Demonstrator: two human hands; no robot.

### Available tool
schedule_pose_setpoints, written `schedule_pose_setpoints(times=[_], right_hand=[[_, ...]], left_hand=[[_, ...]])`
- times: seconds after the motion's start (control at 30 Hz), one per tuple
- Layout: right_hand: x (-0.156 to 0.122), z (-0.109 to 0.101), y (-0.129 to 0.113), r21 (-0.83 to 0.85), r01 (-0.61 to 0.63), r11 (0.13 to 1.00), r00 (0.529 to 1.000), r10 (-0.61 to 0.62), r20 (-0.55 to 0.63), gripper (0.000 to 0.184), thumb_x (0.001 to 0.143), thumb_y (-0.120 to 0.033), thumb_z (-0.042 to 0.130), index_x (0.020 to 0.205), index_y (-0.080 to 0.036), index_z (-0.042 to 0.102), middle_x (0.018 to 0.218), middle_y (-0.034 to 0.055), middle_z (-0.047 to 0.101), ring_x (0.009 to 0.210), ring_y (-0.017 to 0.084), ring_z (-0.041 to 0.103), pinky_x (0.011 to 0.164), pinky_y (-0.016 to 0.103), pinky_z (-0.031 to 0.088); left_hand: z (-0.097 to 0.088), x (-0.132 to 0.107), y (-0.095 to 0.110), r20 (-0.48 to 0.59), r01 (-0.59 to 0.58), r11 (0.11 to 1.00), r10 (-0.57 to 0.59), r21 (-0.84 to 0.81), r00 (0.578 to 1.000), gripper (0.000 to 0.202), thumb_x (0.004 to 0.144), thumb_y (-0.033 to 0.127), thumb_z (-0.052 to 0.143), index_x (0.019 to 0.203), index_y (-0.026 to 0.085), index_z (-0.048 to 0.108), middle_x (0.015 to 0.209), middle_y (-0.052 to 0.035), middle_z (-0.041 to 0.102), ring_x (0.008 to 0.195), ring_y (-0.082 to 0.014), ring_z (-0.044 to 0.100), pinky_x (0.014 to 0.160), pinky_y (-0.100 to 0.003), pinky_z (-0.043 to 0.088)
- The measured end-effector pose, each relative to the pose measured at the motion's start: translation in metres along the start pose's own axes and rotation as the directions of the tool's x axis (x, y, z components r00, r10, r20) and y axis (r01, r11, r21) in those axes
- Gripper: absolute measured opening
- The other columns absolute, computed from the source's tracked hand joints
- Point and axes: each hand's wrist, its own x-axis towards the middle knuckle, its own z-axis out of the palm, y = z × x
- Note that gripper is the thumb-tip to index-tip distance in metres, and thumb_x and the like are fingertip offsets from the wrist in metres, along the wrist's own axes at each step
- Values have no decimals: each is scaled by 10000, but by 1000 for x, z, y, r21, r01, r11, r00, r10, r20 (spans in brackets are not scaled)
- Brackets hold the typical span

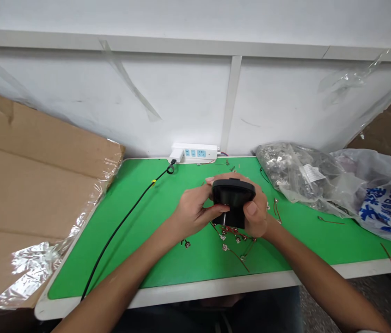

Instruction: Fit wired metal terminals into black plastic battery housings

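Note:
Both my hands hold a black plastic housing (233, 198) above the middle of the green mat (154, 259). My left hand (193, 213) grips its left side and pinches something small at its underside. My right hand (256, 210) wraps round its right side, thumb on the front. Beneath the housing, several small metal parts with red wires (237, 240) lie on the mat.
A clear bag of metal parts (297, 173) and a white printed plastic bag (382, 194) lie at the right. A white power strip (195, 151) sits at the back wall, with a black cable (122, 224) running forward. A taped cardboard sheet (32, 194) leans at the left.

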Motion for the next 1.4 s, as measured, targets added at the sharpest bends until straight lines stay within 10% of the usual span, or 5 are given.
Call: schedule_pose_setpoints(times=[0.3, 0.43, 0.67, 0.87, 1.4], right_hand=[[-1, -1, -3, -65, -25, 998, 1000, 24, -19, 503, 1007, -665, 455, 1293, -350, 724, 1302, 66, 742, 1171, 355, 701, 1016, 594, 571], [1, 4, -9, 20, -252, 968, 961, 252, -117, 431, 1053, -590, 473, 1196, -299, 757, 1144, 74, 762, 1072, 315, 713, 992, 542, 579], [17, 14, -16, 525, -472, 708, 789, 605, -106, 560, 970, -570, 644, 1459, -324, 525, 1157, 70, 743, 1106, 306, 703, 924, 501, 621], [16, 16, -15, 575, -511, 639, 688, 705, -172, 463, 908, -602, 735, 1242, -302, 619, 1046, 31, 693, 973, 243, 678, 864, 409, 612], [13, 21, -8, 618, -477, 625, 693, 700, -172, 398, 888, -581, 736, 1085, -264, 599, 1005, 31, 730, 796, 219, 707, 636, 366, 622]], left_hand=[[1, -2, -2, -21, -52, 995, 50, -85, 999, 464, 1033, 589, 566, 780, 200, 577, 601, 31, 537, 530, -125, 463, 517, -271, 355], [-1, 1, 9, 41, 224, 942, -221, -250, 974, 422, 1003, 536, 617, 771, 184, 609, 631, 29, 530, 571, -116, 456, 555, -257, 367], [3, 9, 15, 574, 751, 69, -599, -657, 558, 521, 883, 668, 725, 771, 163, 661, 667, -6, 616, 548, -123, 535, 505, -247, 409], [4, 7, 22, 756, 687, -325, -362, -650, 545, 644, 980, 710, 521, 665, 160, 637, 528, -22, 537, 506, -153, 556, 564, -294, 477], [7, 7, 24, 692, 727, -82, -395, -682, 604, 719, 985, 814, 309, 660, 210, 522, 503, 9, 404, 504, -171, 531, 569, -342, 495]])
